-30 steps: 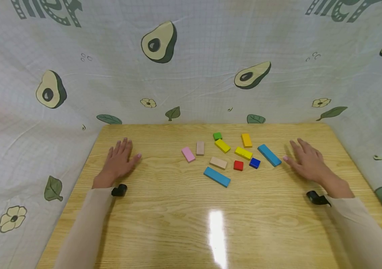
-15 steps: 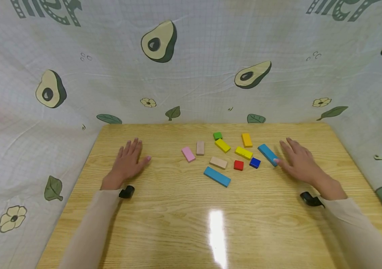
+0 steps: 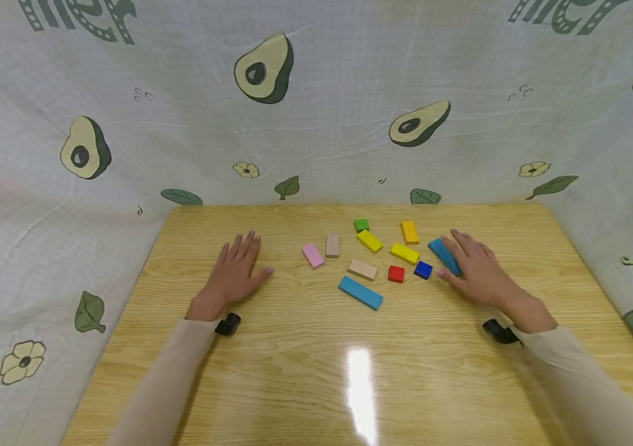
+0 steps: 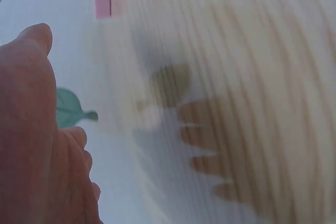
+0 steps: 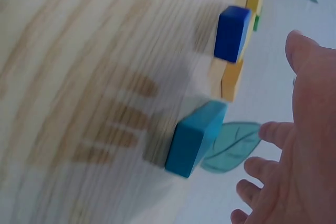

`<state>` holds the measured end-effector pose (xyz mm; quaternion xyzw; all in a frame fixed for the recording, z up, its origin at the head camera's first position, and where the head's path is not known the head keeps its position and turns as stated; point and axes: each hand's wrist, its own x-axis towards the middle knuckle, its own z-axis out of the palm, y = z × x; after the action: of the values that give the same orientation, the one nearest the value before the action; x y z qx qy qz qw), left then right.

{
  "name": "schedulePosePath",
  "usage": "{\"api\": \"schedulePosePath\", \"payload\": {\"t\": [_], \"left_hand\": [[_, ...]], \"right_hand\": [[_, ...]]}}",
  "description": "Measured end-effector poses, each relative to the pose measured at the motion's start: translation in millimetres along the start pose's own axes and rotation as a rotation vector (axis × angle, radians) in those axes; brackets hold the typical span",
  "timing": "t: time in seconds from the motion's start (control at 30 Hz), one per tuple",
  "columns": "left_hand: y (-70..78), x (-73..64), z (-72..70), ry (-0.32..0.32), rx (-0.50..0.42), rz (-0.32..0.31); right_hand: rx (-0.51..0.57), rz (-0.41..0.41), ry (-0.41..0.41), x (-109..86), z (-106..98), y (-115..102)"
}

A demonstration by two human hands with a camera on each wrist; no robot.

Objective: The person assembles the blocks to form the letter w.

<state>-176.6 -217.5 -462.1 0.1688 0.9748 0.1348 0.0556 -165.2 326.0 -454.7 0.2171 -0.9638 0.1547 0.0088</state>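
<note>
My left hand (image 3: 233, 275) hovers palm down over the left of the table, fingers extended, holding nothing. The pink block (image 3: 313, 255) lies nearest to it, to its right. My right hand (image 3: 478, 272) is above the right-hand blue block (image 3: 443, 255), hiding part of it in the head view. In the right wrist view a gap shows between the fingers (image 5: 270, 132) and that blue block (image 5: 194, 137). Left of the right thumb lies a small dark blue block (image 3: 423, 270), with a red block (image 3: 396, 274) beside it.
Between the hands lie several more blocks: another long blue one (image 3: 360, 293), two beige ones including a near one (image 3: 363, 269), yellow ones (image 3: 404, 253), an orange one (image 3: 410, 232) and a green one (image 3: 361, 225). A patterned cloth (image 3: 339, 142) rises behind the wooden table (image 3: 283, 365).
Both hands have moved inward: the left hand to the right, the right hand to the left until it overlaps the right-hand blue block in the head view. The blocks have stayed put.
</note>
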Motion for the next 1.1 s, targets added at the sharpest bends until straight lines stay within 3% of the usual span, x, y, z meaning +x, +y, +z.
{"api": "schedulePosePath", "payload": {"t": [0.4,0.77,1.1], "left_hand": [[36.5,0.6,9.6,-0.002,0.015,0.080],[72.5,-5.0,13.8,-0.062,0.017,0.148],[96.0,-6.0,31.0,-0.063,0.062,0.238]], "right_hand": [[-0.020,-0.076,-0.018,11.1,4,-29],[0.031,-0.127,-0.049,20.3,14,-47],[0.010,-0.189,-0.058,29.1,21,-65]]}}
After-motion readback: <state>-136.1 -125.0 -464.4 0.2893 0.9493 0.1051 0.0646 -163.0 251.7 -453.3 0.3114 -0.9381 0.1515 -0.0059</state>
